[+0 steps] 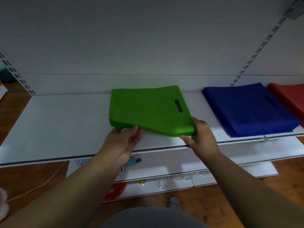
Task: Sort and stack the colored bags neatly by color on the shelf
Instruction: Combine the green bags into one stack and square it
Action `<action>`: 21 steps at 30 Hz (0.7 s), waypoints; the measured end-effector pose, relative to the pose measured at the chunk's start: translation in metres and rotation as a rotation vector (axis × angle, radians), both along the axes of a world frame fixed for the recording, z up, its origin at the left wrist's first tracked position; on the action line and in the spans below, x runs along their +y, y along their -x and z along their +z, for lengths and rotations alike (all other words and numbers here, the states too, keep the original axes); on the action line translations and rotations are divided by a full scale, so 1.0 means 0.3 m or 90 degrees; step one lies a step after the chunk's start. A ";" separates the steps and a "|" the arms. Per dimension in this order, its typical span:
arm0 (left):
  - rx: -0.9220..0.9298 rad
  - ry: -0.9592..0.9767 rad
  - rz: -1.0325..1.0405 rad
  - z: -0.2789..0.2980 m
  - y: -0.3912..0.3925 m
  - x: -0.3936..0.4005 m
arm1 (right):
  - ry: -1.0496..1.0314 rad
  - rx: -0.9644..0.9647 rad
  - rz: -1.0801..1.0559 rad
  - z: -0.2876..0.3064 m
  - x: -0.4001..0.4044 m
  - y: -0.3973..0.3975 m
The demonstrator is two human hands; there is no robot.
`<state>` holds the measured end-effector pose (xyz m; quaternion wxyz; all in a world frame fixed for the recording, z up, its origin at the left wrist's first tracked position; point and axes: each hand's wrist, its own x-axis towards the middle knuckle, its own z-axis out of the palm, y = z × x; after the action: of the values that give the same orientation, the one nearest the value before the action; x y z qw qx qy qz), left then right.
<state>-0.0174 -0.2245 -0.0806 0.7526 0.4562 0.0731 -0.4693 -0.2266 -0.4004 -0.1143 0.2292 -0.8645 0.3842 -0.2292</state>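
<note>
Green bag stack (148, 107) sits mid-shelf on the white shelf (57, 122), handle cut-out toward the right, far edge close to the back panel. Near edge of the stack is lifted and bowed off the shelf. Left hand (121, 143) is at the near-left corner, palm up, fingers fairly straight and tucked under the raised edge; fingertips hidden beneath the bags, so how much it actually holds can't be told. Right hand (200, 135) is at the near-right corner, thumb along the near edge and fingers curled up the right side, gripping that corner; part of the fingers hidden behind the stack.

Blue bag stack (250, 109) lies flat to the right, well apart from the green, its near layers fanned out at the shelf's front edge. Red bags (289, 97) at far right, cut off by the frame, overlapping the blue stack's right side.

Lower shelves below hold small items, blurred and partly hidden by the forearms: a teal packet (134, 162), clear round things (162, 184), a red plate-like object (115, 191). Wooden floor (205, 206) underneath.
</note>
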 end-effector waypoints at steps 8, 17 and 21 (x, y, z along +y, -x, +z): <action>0.011 0.032 0.000 0.007 -0.002 -0.004 | -0.019 -0.017 -0.009 0.003 -0.003 -0.003; -0.020 0.043 -0.038 -0.009 0.052 -0.035 | -0.148 -0.089 -0.052 0.008 -0.010 -0.012; -0.042 0.016 -0.062 -0.009 0.106 -0.074 | -0.197 -0.120 -0.069 0.026 -0.019 -0.013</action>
<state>-0.0493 -0.2467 -0.0834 0.7365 0.4649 0.0204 -0.4909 -0.2226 -0.4061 -0.1066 0.3814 -0.7716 0.4380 -0.2593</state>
